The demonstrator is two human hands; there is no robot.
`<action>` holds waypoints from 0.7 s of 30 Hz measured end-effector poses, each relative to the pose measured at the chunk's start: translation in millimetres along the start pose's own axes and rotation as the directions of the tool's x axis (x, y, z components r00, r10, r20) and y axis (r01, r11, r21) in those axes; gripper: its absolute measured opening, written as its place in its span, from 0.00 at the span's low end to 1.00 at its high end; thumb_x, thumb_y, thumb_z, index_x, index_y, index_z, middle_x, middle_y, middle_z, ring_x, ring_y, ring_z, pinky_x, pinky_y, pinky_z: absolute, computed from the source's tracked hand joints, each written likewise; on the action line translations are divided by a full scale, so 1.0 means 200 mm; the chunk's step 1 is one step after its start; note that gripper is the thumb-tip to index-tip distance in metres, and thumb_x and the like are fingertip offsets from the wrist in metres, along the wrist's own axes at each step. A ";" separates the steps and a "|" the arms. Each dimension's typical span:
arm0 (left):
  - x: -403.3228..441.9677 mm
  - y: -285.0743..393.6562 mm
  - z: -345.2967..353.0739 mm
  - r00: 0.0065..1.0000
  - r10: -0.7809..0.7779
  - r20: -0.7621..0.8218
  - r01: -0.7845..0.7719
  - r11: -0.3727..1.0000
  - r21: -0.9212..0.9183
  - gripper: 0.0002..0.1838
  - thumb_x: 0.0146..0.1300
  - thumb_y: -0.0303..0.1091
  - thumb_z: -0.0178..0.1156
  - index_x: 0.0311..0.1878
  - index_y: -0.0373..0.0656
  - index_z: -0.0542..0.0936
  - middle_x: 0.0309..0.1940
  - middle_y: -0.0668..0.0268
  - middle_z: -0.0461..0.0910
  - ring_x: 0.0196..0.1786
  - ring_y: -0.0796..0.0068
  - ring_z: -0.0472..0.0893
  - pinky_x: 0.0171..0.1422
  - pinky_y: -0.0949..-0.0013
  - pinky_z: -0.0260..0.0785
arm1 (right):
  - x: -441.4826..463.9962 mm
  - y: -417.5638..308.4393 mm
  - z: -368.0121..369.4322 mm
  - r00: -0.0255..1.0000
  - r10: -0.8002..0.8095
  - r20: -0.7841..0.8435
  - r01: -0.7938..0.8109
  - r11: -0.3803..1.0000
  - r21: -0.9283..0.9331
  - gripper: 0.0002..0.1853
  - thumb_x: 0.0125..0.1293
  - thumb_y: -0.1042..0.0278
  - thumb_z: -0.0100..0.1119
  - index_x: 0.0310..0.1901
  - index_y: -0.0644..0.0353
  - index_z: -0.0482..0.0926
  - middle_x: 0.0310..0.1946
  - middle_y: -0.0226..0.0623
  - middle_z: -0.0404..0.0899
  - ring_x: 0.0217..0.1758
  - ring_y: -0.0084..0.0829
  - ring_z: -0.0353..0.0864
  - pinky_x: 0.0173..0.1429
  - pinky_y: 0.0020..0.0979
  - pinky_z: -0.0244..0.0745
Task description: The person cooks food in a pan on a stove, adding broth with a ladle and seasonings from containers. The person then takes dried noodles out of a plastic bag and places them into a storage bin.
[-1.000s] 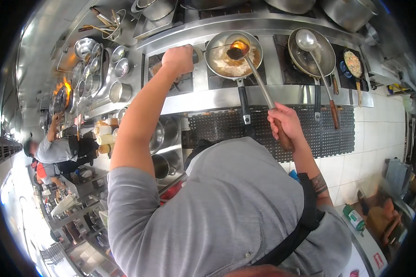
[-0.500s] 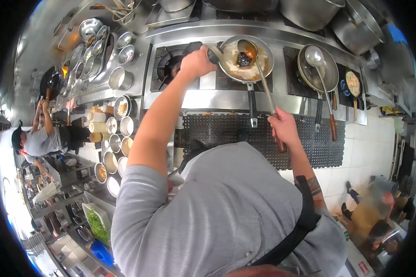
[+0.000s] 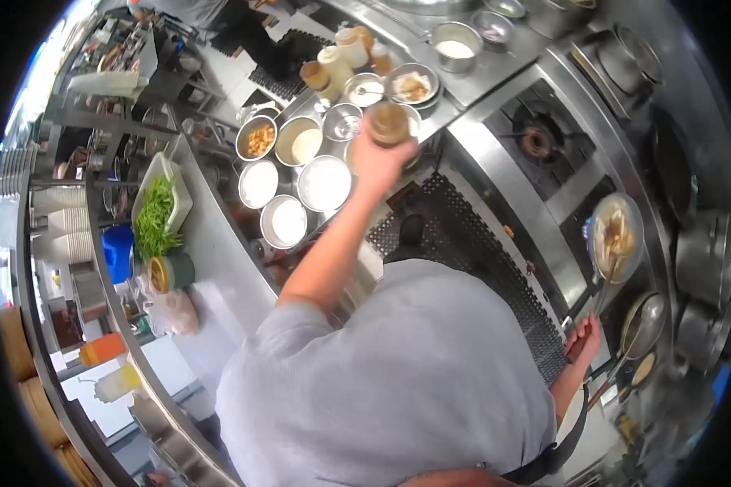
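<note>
My left hand (image 3: 380,166) is closed around a blurred cylindrical container (image 3: 388,123) with a brownish end, held above a cluster of metal pots. Beside it stand a bowl of pale and brown food (image 3: 412,87) and a white-filled pot (image 3: 325,183). My right hand (image 3: 583,339) is off to the right, fingers curled at the lower end of a ladle's handle (image 3: 602,297); its grip is partly hidden. The ladle reaches into a frying pan (image 3: 639,235) that holds pale and brown food on the stove.
Several bottles (image 3: 333,62) stand behind the pots. A burner (image 3: 538,140) sits left of the pan, and a second pan with a ladle (image 3: 646,323) is nearby. A tub of greens (image 3: 179,213) rests on the left counter. A perforated mat (image 3: 455,235) covers the floor.
The view has turned left. My left hand has moved from beside the frying pan to above the pots, holding the container. The ladle no longer shows its dark sauce.
</note>
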State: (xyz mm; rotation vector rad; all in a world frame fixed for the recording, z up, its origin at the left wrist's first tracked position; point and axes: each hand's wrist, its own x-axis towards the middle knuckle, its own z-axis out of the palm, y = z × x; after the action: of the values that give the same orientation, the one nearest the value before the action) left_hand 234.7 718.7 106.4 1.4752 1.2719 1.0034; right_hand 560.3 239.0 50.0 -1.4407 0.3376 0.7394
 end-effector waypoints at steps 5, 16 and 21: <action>0.71 -0.35 -0.60 0.882 0.250 -0.399 -0.205 0.967 0.154 0.36 0.44 0.30 0.76 0.59 0.40 0.71 0.53 0.57 0.79 0.54 0.64 0.80 0.61 0.63 0.70 | -0.04 -0.02 0.18 0.999 -0.045 0.012 0.047 0.985 -0.166 0.06 0.70 0.65 0.58 0.39 0.51 0.70 0.26 0.26 0.73 0.19 0.18 0.67 0.18 0.24 0.63; 1.28 -0.98 -0.84 0.910 0.085 -0.406 0.077 0.927 0.367 0.43 0.39 0.39 0.79 0.59 0.37 0.70 0.53 0.49 0.78 0.56 0.51 0.79 0.64 0.57 0.69 | -0.14 -0.18 0.42 0.985 -0.080 -0.155 0.022 0.937 -0.348 0.09 0.69 0.61 0.57 0.34 0.53 0.70 0.22 0.26 0.71 0.17 0.18 0.66 0.16 0.25 0.64; 1.31 -1.03 -0.73 0.711 0.604 -0.360 -0.056 0.559 0.827 0.46 0.42 0.50 0.79 0.56 0.24 0.71 0.53 0.44 0.73 0.53 0.46 0.74 0.61 0.47 0.67 | -0.32 -0.17 0.52 0.988 -0.149 -0.050 0.134 0.964 -0.229 0.10 0.70 0.63 0.56 0.30 0.49 0.69 0.18 0.21 0.66 0.17 0.18 0.63 0.18 0.26 0.59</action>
State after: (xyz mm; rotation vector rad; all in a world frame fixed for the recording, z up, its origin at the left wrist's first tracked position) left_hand 79.5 1006.9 -51.7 2.2540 2.1371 1.3710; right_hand 511.9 324.0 130.1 -1.6888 0.2035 0.6291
